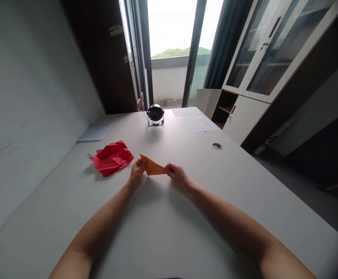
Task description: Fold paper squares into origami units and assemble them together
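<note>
A folded piece of orange paper (154, 167), roughly triangular, is held a little above the white table. My left hand (137, 171) pinches its left side, with the thumb on the near face. At the pointed right end, my right hand (177, 174) grips the paper between thumb and fingers. To the left of my left hand lies a creased sheet of red paper (112, 158), partly opened out with raised folds. Parts of the orange paper are covered by my fingers.
On the white table (163, 232) a round black device on a metal stand (155, 115) stands at the far end. Paper sheets (202, 123) lie at the far right, another sheet (94, 132) by the left wall. A cable hole (217, 146) sits near the right edge.
</note>
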The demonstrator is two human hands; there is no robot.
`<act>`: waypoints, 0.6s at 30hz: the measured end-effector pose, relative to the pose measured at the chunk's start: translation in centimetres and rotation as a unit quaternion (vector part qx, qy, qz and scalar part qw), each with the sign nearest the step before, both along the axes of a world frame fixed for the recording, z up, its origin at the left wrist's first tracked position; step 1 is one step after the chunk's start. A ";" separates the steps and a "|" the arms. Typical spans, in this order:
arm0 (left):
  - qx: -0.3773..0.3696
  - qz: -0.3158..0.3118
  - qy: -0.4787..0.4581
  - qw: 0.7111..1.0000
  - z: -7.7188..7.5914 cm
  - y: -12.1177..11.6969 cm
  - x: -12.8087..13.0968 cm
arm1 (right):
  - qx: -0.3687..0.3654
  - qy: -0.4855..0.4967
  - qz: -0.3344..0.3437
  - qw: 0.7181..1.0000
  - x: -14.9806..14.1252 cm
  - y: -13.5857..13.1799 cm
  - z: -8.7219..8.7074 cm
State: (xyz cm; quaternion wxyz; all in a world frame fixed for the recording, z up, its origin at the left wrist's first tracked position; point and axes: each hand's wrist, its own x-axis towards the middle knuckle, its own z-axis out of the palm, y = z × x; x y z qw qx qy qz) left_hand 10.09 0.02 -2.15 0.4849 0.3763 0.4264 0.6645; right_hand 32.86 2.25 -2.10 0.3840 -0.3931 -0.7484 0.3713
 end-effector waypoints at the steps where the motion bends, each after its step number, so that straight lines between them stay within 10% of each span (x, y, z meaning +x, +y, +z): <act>1: 0.003 -0.012 0.007 1.000 0.2 -0.1 0.1 | 0.005 0.002 -0.007 1.000 0.0 0.0 0.1; 8: 0.022 -0.103 0.176 0.979 0.8 -0.9 0.7 | 0.056 0.046 -0.053 0.996 0.2 0.1 0.9; 18: -0.004 -0.043 0.317 0.948 -0.8 -0.4 -0.4 | 0.068 0.073 -0.006 0.995 0.1 -0.9 2.0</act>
